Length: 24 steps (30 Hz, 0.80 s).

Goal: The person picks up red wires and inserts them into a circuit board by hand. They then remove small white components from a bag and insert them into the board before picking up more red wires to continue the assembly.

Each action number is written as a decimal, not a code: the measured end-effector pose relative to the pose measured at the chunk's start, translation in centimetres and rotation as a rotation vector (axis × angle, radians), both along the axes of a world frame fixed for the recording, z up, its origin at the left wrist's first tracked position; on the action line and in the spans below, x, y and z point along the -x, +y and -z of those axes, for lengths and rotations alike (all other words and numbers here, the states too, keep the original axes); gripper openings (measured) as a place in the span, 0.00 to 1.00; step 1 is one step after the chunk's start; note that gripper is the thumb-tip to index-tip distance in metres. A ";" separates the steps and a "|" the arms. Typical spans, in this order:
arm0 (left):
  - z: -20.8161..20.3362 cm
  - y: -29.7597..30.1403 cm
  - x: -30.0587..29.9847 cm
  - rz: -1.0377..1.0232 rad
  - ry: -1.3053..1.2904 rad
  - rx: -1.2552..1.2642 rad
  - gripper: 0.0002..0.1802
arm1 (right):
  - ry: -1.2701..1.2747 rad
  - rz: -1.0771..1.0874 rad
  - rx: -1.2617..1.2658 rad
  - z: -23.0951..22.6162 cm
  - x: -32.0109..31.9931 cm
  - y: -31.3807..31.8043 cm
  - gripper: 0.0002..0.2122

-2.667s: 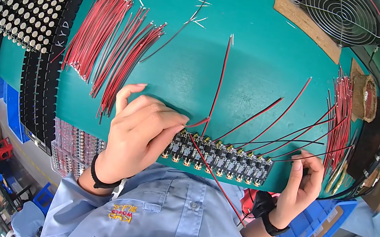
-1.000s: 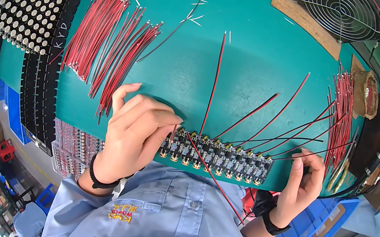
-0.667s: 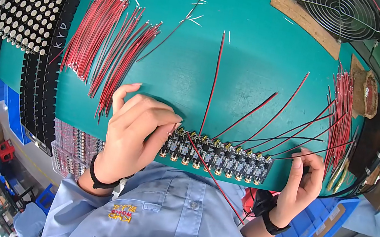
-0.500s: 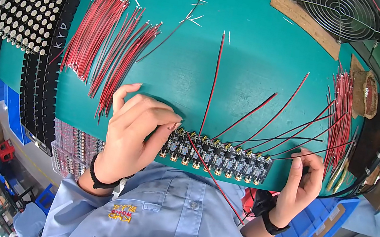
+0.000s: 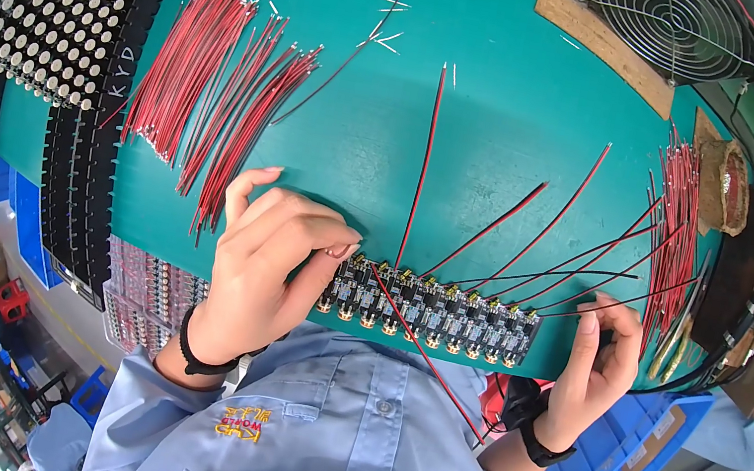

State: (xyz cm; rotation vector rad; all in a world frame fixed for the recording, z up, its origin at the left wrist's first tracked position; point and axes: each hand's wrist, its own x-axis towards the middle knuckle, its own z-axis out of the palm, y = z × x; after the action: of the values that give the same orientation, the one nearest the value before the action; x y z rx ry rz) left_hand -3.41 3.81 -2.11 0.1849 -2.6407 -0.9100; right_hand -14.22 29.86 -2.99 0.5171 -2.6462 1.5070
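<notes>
Head view: our left hand (image 5: 275,268) pinches closed on a red-black wire (image 5: 422,168) at the circuit board strip (image 5: 430,307), steadying the joint. Our right hand (image 5: 599,361) grips a dark tool, kept just beside the strip's far end on the green mat (image 5: 520,109).

One strip of circuit boards (image 5: 430,307), two bundles of red wires (image 5: 222,87), one fan (image 5: 681,27).

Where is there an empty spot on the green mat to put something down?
Bare mat lies between the red wire bundles on the left and the fan. It is crowded near the circuit board strip, where fanned wires and both hands sit.
</notes>
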 end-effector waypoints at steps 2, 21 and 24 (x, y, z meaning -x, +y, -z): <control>0.0 0.0 0.0 0.008 -0.008 0.000 0.10 | 0.003 0.001 -0.003 0.0 0.0 0.0 0.05; -0.6 0.2 -0.8 0.005 -0.039 0.034 0.08 | 0.009 0.008 -0.034 -0.1 0.0 -0.2 0.05; -0.6 0.3 -0.6 -0.016 -0.038 0.045 0.09 | 0.053 0.189 0.136 0.4 -0.7 -0.2 0.05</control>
State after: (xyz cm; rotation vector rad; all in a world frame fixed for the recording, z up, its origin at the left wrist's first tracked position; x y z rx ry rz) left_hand -2.82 4.14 -1.50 0.2142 -2.6882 -0.8498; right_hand -13.56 29.68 -3.39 0.2841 -2.4519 1.5766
